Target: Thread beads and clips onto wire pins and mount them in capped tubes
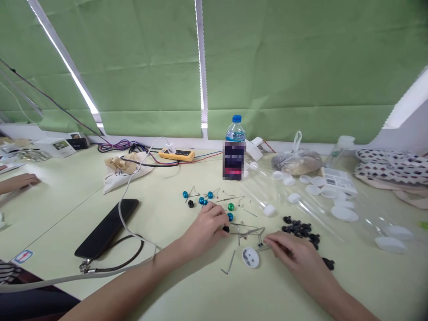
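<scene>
Meeting the fingertips of the right hand (297, 254), a thin metal rod (263, 248) lay just beside a white cap with holes (250, 257); thumb and forefinger were drawn together with hardly any gap and seemed to pinch the rod's end. The left hand (209, 227) curled downward, its fingertips at a black bead (226, 229), though whether it gripped the bead or merely touched it could not be told. Between the hands, bent wires (247, 232) crossed one another, and an angled metal key (229, 264) rested nearer the person. Those wires might well snag if one were lifted quickly, and the blue beads (210, 195) and green bead (231, 207) could roll at a nudge from the left knuckles. The right hand had less room: black knobs (301, 229) sat close beyond its back, with clear tubes (309, 213) past them, likely to roll if bumped. Leftward, a white cable (124, 200) ran beside the phone (107, 227) and close to the left forearm, where a sideways sweep could catch it. The easiest room was the tabletop (200, 294) between the forearms; its near edge showed only at lower left.
</scene>
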`<state>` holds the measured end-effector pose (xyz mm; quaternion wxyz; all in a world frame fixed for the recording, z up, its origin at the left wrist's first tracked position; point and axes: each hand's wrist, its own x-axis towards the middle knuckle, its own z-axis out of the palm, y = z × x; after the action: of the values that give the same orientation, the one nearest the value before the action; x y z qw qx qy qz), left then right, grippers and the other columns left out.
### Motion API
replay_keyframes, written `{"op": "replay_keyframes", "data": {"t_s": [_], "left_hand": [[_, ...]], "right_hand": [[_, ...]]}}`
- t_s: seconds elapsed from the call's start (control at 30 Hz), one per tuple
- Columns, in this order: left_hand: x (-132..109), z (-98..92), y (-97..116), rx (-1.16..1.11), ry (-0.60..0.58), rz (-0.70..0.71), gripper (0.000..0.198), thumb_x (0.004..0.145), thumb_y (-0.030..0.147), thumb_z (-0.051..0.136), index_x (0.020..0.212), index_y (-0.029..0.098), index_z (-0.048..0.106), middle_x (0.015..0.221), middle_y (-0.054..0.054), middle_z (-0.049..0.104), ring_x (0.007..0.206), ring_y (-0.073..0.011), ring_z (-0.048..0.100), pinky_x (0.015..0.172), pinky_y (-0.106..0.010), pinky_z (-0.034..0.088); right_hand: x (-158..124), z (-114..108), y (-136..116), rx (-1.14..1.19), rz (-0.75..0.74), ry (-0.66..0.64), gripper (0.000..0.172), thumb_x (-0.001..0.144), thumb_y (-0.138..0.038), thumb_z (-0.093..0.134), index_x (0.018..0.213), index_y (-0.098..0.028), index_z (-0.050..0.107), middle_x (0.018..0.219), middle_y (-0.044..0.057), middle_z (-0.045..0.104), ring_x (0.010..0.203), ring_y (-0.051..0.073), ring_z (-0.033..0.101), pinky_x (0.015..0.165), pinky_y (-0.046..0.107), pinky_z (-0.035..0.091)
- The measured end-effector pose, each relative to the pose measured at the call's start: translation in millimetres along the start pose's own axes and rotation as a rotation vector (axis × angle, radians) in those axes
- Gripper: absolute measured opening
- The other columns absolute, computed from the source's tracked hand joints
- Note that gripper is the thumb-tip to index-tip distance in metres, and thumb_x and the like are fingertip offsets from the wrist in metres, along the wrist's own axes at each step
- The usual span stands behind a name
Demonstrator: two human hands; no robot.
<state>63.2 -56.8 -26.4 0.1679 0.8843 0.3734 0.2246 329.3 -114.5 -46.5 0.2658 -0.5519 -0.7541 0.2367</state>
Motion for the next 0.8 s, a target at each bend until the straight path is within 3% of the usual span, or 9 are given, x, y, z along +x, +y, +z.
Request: {"op": "replay_keyframes", "data": {"t_s": [0.2, 0.33, 0.43, 0.53, 0.63, 0.7, 0.8], "left_hand": [[2, -3.3, -8, 0.024, -0.047, -0.086, 0.014, 0.081, 0.013, 0.07, 0.079, 0.019, 0.058, 0.08, 0.0, 0.061, 0.089, -0.0207, 0.05, 0.083, -0.035, 0.04], [2, -8.9, -9, 0.006, -0.042, -0.112, 0.017, 0.078, 0.026, 0.075, 0.082, 0.02, 0.059, 0.089, 0.0, 0.064, 0.096, -0.0236, 0.052, 0.086, -0.038, 0.04], [1, -14.1, -9, -0.049, 0.019, -0.093, 0.036, 0.075, 0.047, 0.075, 0.096, 0.022, 0.06, 0.105, -0.004, 0.063, 0.103, -0.0252, 0.053, 0.091, -0.039, 0.042], [0, -18.9, -12, -0.079, 0.093, -0.076, 0.051, 0.086, 0.06, 0.055, 0.119, 0.022, 0.053, 0.131, -0.011, 0.054, 0.123, -0.0278, 0.046, 0.102, -0.043, 0.038], [0, -23.0, -19, -0.041, 0.104, -0.036, 0.064, 0.093, 0.064, 0.03, 0.14, 0.023, 0.039, 0.155, -0.011, 0.031, 0.144, -0.0284, 0.022, 0.117, -0.048, 0.018], [1, -25.7, -26, -0.038, 0.102, -0.047, 0.071, 0.092, 0.067, 0.019, 0.148, 0.024, 0.031, 0.16, -0.008, 0.02, 0.148, -0.0269, 0.01, 0.12, -0.05, 0.006], [4, -30.0, -41, -0.128, 0.155, -0.144, 0.076, 0.091, 0.068, 0.008, 0.149, 0.025, 0.03, 0.16, -0.004, 0.02, 0.149, -0.0235, 0.009, 0.121, -0.047, 0.006]], "right_hand": [[-3, 3, 1, -0.144, -0.086, 0.046, 0.028, 0.1, -0.035, 0.039, 0.09, -0.023, 0.062, 0.087, 0.005, 0.069, 0.075, 0.021, 0.065, 0.067, 0.032, 0.045], [-3, 5, 1, -0.212, -0.109, 0.034, 0.026, 0.1, -0.036, 0.041, 0.089, -0.023, 0.061, 0.083, 0.003, 0.067, 0.067, 0.019, 0.063, 0.061, 0.031, 0.044], [-2, 5, 0, -0.239, -0.11, 0.037, 0.022, 0.1, -0.037, 0.042, 0.098, -0.024, 0.06, 0.082, 0.003, 0.065, 0.062, 0.018, 0.061, 0.059, 0.03, 0.045], [-1, 6, -1, -0.26, -0.148, 0.035, 0.024, 0.1, -0.036, 0.041, 0.113, -0.024, 0.057, 0.095, 0.005, 0.063, 0.067, 0.018, 0.063, 0.061, 0.03, 0.048], [0, 9, 1, -0.301, -0.237, 0.039, 0.031, 0.1, -0.032, 0.041, 0.126, -0.026, 0.056, 0.112, 0.01, 0.058, 0.084, 0.021, 0.064, 0.07, 0.032, 0.051], [1, 13, 4, -0.313, -0.257, 0.052, 0.033, 0.099, -0.031, 0.042, 0.126, -0.026, 0.06, 0.117, 0.011, 0.057, 0.098, 0.025, 0.06, 0.078, 0.036, 0.05], [5, 19, 6, -0.273, -0.195, 0.027, 0.035, 0.097, -0.029, 0.041, 0.123, -0.031, 0.064, 0.121, 0.009, 0.058, 0.11, 0.027, 0.055, 0.087, 0.039, 0.048]]}}
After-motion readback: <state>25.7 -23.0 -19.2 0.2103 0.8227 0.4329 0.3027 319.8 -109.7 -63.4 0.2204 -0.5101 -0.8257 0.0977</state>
